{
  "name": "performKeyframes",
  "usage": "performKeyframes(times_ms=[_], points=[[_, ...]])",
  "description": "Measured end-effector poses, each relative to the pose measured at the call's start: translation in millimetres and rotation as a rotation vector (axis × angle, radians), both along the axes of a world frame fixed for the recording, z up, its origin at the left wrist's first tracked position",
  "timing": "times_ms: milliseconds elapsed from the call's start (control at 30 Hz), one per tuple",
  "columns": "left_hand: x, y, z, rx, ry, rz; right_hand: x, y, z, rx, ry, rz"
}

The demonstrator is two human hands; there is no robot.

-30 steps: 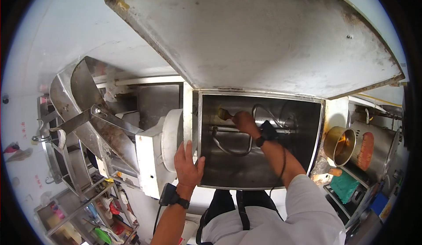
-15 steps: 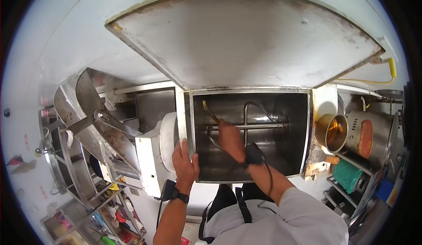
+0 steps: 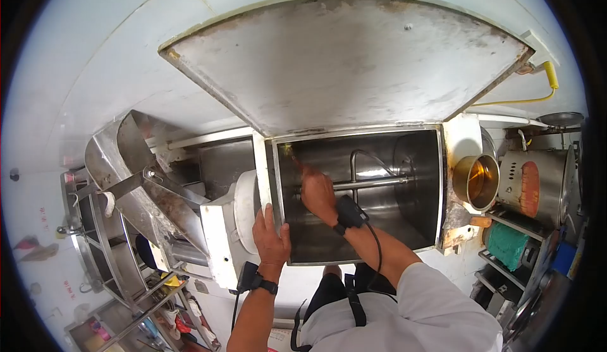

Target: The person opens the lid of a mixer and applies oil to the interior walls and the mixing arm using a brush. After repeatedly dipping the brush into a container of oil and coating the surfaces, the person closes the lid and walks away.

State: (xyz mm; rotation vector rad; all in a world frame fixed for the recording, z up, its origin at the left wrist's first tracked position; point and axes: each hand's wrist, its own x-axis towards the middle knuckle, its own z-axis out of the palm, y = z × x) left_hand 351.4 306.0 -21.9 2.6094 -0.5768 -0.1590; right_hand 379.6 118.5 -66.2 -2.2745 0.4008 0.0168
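Observation:
My right hand [image 3: 318,195] is inside a deep rectangular steel mixer tub [image 3: 360,235], near its left wall. Its fingers are closed round a slim brush [image 3: 289,151] with a yellowish tip, which points at the back left corner; the handle is mostly hidden. Beside the hand, a steel mixing shaft [image 3: 373,182] with a bent rod loop [image 3: 355,162] crosses the tub. My left hand [image 3: 272,241] rests with fingers extended on the tub's left edge, beside a round white housing [image 3: 245,213], and holds nothing.
A large stained lid [image 3: 354,67] stands raised behind the tub. To the right are a metal pot of amber liquid [image 3: 475,182], a big steel cylinder [image 3: 550,178] and a green bag [image 3: 508,244]. A scoop-shaped metal chute [image 3: 117,156] and metal racks stand at left.
My right hand has moved left and slightly back, bringing the brush tip toward the back left corner. My left hand stays on the edge. The camera view has shifted slightly.

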Motion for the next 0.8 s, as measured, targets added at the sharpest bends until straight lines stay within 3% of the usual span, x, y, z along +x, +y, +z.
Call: performKeyframes(times_ms=[67,167,333,400,533,633,800], points=[[-2,-1,0,-0.022,-0.021,-0.015,-14,5,28,0.012,-0.137,-0.058],[-4,-5,7,0.021,0.031,0.018,-23,-9,40,-0.018,-0.104,-0.009],[-4,-3,6,0.029,0.007,0.021,-8,-55,-7,-0.208,-0.143,0.085],[-3,-3,4,0.019,0.007,0.016,-19,-82,-4,-0.225,-0.33,0.057],[-2,-2,3,-0.001,-0.005,0.019,-42,-80,8,-0.234,-0.045,-0.102],[-2,-1,1,-0.029,-0.018,0.012,-30,-63,-15,-0.246,-0.206,0.001],[0,-2,1,-0.03,-0.018,0.004,-27,-110,-19,-0.367,-0.219,0.102]])
